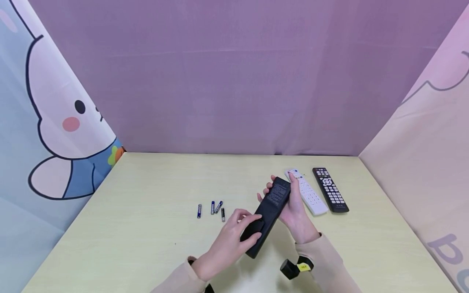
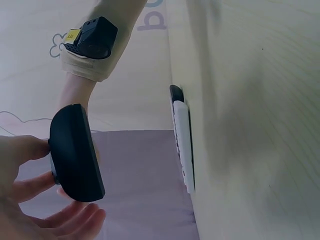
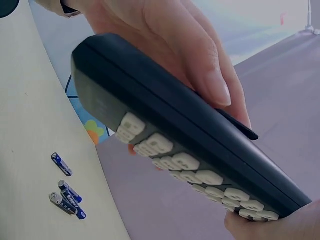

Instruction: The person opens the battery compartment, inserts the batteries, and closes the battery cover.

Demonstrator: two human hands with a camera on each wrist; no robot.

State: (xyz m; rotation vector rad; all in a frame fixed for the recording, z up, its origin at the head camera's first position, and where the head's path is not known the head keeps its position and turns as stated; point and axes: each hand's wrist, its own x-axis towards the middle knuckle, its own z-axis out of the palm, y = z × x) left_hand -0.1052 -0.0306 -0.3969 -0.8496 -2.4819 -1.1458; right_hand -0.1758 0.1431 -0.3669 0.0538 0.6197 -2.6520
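A black remote control (image 1: pixel 270 208) is held tilted above the table, its back with a printed label turned up. My right hand (image 1: pixel 297 213) grips it near the label end, thumb along one side and fingers round the other. With thumb and fingertips, my left hand (image 1: pixel 227 240) pinches the battery cover (image 1: pixel 253 230) at the remote's nearer end. In the right wrist view one end of the cover (image 3: pixel 240 125) stands up from the remote's back; whether it is fully loose is hidden by the hand. White buttons (image 3: pixel 185 161) show on the underside.
Several small blue and silver batteries (image 1: pixel 199 211) lie on the table left of the hands. To the right, a white remote (image 1: pixel 311 196) and another black remote (image 1: pixel 331 190) lie side by side. A purple cloth (image 1: pixel 234 101) hangs behind the table (image 1: pixel 154 183).
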